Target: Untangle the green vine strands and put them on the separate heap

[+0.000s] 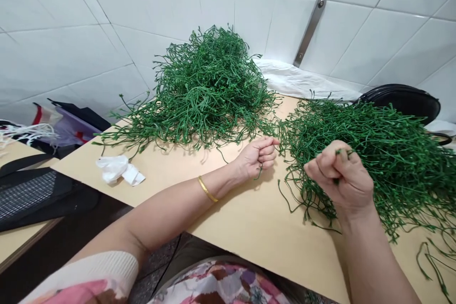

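My left hand (258, 157), a gold bangle on its wrist, is closed just above the table; a bit of thin green stem (260, 171) pokes out below its fingers. Raised in front of the right-hand heap, my right hand (342, 175) is curled into a fist, with small green stem pieces showing between the fingers. What else the fists cover is hidden. A tall heap of green stems with little knobbed, branching tips (213, 85) stands behind my left hand. Behind and beside my right hand spreads a second, lower heap of the same stems (384, 152).
Crumpled white tissue (119, 170) lies on the pale wooden table (299, 251) at left. A black bag (402, 97) and white cloth (302, 78) sit along the tiled wall. Loose stems (432, 261) lie at the right edge. Black mesh material (28, 194) rests on another surface at far left.
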`<state>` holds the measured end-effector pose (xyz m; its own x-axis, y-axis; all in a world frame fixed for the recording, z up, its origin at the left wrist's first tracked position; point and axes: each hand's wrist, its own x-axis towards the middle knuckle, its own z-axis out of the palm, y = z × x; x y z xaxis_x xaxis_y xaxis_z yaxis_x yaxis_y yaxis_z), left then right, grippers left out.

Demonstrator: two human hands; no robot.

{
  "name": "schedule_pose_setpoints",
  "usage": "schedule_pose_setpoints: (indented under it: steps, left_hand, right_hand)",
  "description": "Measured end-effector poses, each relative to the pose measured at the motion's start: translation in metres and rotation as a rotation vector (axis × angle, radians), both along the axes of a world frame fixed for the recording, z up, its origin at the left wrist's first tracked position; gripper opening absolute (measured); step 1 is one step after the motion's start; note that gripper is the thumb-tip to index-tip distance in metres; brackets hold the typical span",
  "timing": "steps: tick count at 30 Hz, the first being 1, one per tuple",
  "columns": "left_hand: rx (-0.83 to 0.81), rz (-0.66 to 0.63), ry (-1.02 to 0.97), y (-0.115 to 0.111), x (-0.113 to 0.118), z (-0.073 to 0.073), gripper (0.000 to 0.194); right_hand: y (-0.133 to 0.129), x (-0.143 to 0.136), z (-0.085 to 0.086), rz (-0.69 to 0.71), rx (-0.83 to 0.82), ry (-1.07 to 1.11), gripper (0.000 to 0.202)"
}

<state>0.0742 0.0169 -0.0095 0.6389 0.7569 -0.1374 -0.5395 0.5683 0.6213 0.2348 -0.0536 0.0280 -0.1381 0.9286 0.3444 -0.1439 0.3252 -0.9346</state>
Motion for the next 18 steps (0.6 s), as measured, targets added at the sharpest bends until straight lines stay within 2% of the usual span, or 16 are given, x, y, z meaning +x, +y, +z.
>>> schedule_pose_setpoints:
  steps: [3,5,9,12,15,18]
  left_hand:
    - [0.023,0.040,0.134,0.006,0.002,-0.009,0.017]
    - [0.092,0.047,0.232,0.006,0.004,-0.011,0.015]
    - [0.251,0.108,0.435,0.002,0.003,-0.011,0.015]
    - [0.345,0.176,0.567,0.003,0.000,-0.010,0.017]
    - [0.424,0.289,0.678,0.007,-0.004,-0.009,0.018]
    - [0.464,0.399,0.764,0.010,-0.008,-0.008,0.021]
  right_hand:
    - [0.001,0.008,0.003,-0.308,0.088,-0.302,0.020]
    - [0.004,0.009,-0.001,-0.410,0.174,-0.560,0.022]
    - [0.008,-0.003,-0.015,-0.305,0.365,-1.115,0.027]
    - [0.009,-0.011,-0.025,-0.276,0.431,-1.449,0.035]
    - [0.009,-0.013,-0.029,-0.362,0.446,-1.585,0.040]
    - [0.008,-0.013,-0.028,-0.504,0.507,-1.615,0.032]
